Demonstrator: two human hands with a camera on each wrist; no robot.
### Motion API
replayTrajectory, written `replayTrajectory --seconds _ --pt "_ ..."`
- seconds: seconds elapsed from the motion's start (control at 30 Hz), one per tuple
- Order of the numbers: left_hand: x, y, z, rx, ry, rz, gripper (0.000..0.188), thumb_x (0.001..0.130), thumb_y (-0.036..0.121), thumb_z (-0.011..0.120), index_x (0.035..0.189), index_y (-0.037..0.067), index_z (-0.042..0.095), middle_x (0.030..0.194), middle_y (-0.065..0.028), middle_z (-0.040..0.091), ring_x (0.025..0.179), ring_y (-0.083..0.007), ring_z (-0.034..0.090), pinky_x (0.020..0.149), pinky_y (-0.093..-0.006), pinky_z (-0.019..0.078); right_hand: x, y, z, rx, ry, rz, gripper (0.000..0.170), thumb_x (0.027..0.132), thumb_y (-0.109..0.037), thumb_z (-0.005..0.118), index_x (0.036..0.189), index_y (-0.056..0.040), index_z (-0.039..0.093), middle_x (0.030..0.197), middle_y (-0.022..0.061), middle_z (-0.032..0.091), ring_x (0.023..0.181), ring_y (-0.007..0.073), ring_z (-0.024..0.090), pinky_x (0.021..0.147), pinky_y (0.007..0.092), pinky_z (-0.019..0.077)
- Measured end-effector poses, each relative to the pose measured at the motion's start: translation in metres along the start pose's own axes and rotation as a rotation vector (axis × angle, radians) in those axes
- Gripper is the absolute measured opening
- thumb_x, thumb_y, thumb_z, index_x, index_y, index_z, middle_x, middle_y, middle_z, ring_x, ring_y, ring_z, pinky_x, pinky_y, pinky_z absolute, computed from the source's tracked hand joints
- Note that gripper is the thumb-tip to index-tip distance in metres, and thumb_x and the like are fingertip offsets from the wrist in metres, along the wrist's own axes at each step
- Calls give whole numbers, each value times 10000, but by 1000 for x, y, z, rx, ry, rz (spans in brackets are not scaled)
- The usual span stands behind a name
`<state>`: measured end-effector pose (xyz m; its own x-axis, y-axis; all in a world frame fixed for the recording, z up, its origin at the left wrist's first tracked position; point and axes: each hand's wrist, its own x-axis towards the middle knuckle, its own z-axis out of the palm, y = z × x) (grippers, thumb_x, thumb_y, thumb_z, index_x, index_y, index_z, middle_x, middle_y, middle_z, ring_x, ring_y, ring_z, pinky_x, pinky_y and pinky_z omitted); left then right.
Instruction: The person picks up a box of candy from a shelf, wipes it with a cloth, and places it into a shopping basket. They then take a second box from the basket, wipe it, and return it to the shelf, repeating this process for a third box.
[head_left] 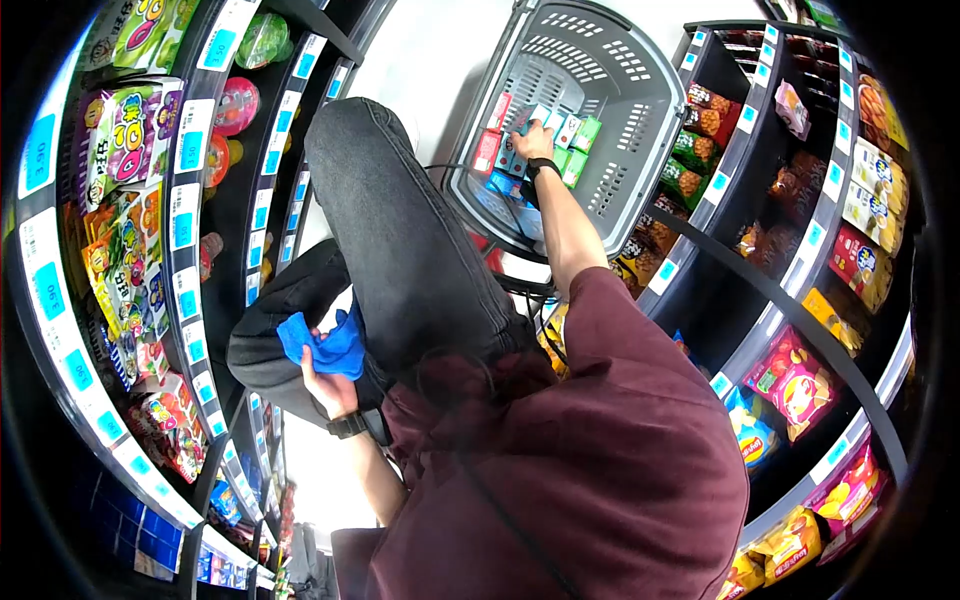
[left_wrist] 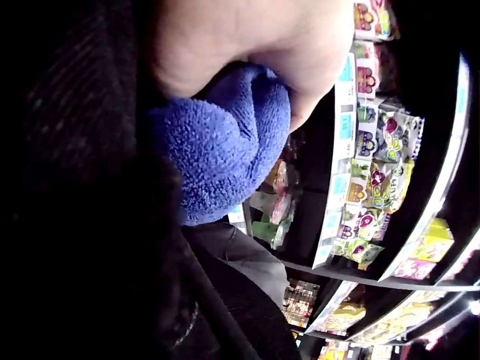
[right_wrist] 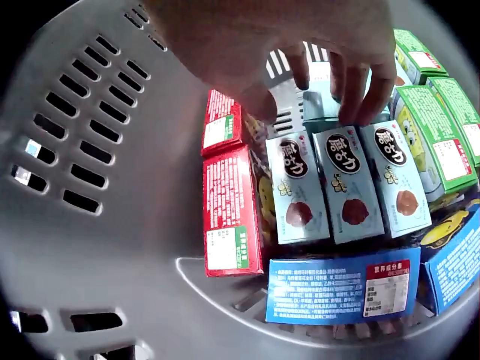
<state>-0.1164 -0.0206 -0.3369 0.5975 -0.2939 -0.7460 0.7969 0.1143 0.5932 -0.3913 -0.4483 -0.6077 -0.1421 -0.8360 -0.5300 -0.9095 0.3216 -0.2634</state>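
In the head view my left hand (head_left: 322, 385) grips a bunched blue cloth (head_left: 325, 345) above my bent leg. The left wrist view shows the cloth (left_wrist: 225, 150) folded under the thumb and fingers. My right hand (head_left: 535, 145) reaches down into a grey plastic basket (head_left: 640, 70). Up close, its fingertips (right_wrist: 371, 112) rest at the top ends of light blue snack boxes (right_wrist: 341, 184), with the thumb spread apart to the left. Beside that row stand red boxes (right_wrist: 232, 210) on the left and green boxes (right_wrist: 431, 135) on the right. A blue box (right_wrist: 341, 289) lies along the near side.
Shelves with bagged snacks (head_left: 795, 385) rise on the right of the aisle. On the left, shelves hold candy bags (head_left: 130, 135) and round plastic tubs (head_left: 237, 105). My raised knee (head_left: 350, 125) stands between the left shelves and the basket. Dark cables hang near the basket's rim.
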Motion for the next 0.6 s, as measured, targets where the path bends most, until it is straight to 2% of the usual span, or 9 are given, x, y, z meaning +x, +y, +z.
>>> replayTrajectory --seconds 0.13,0.27,0.3,0.43,0.53,0.6 --pt "4 0 -5 -4 -8 -16 404 961 263 601 1284 31 529 1160 -58 629 1070 -186 578 1013 -383 429 6 -5 5 -40 79 40 656 754 -311 758 1282 -31 488 1239 298 479 1010 452 641 890 503 531" --pt "7 0 -8 1 -6 -23 406 970 261 586 1294 24 524 1160 -59 631 1084 -184 573 1021 -383 428 9 -8 5 -98 89 137 680 754 -330 778 1266 -6 469 1268 307 489 1027 432 652 874 484 544" --pt "8 0 -7 -4 -3 -27 406 970 262 588 1292 23 525 1160 -60 632 1083 -185 575 1021 -383 428 8 -9 4 -120 103 141 692 752 -331 783 1269 -1 463 1228 295 565 1024 411 665 865 466 552" --pt "11 0 -10 -5 9 -43 399 969 260 592 1281 21 521 1156 -71 623 1061 -198 583 1014 -379 426 11 -23 -4 -149 58 212 698 741 -349 780 1254 11 471 1084 236 684 1006 376 680 866 453 552" --pt "10 -1 -5 13 25 -35 403 966 258 595 1278 17 515 1156 -76 618 1064 -203 581 1016 -379 421 12 -12 2 -101 124 130 688 742 -362 769 1225 30 474 1073 240 679 1001 392 675 858 460 547" --pt "5 0 4 24 34 -16 413 963 262 597 1281 12 512 1158 -78 619 1077 -204 577 1023 -383 416 6 -11 -1 29 248 53 633 729 -370 769 1160 13 508 1046 233 670 982 403 658 851 476 525"
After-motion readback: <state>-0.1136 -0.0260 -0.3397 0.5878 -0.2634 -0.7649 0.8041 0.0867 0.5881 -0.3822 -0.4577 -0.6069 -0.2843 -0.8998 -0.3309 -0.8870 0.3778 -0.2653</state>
